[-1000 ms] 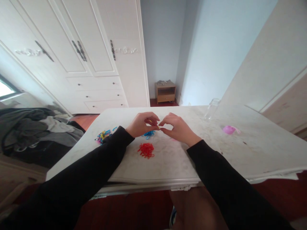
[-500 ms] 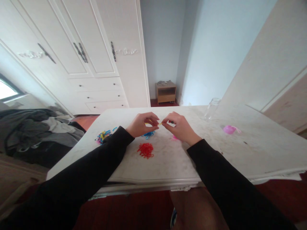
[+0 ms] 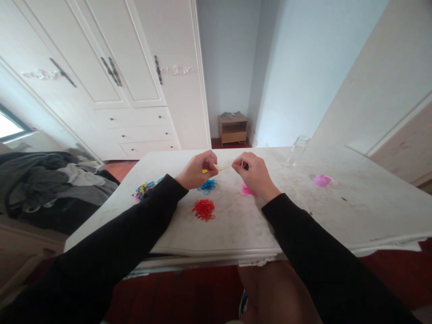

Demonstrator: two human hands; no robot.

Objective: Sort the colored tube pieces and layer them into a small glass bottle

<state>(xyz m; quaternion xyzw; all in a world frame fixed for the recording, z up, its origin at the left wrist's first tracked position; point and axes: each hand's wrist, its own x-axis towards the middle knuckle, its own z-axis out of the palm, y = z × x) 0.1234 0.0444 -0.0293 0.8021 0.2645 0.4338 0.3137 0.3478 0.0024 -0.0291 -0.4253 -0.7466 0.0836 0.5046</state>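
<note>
A thin yellow rubber band (image 3: 225, 169) is stretched between my two hands above the table. My left hand (image 3: 197, 171) pinches its left end between thumb and fingers. At the other end, the closed fingertips of my right hand (image 3: 254, 174) grip it. More yellow shows behind my left thumb; I cannot tell what it belongs to. Below the left hand lies a pile of blue rubber bands (image 3: 208, 186), and nearer me a pile of red rubber bands (image 3: 204, 210). A pink pile (image 3: 248, 190) is partly hidden by my right hand, as are some dark and red bits behind it.
On the white table (image 3: 232, 229), a mixed-colour pile (image 3: 143, 191) lies left, partly behind my sleeve. A clear glass jar (image 3: 297, 152) and a pink balloon-like object (image 3: 321, 180) are to the right. Dark clothes (image 3: 57, 180) are heaped beyond the left edge.
My hands have moved apart, and the yellow rubber band between them is stretched longer. More of the pink pile shows under my right hand.
</note>
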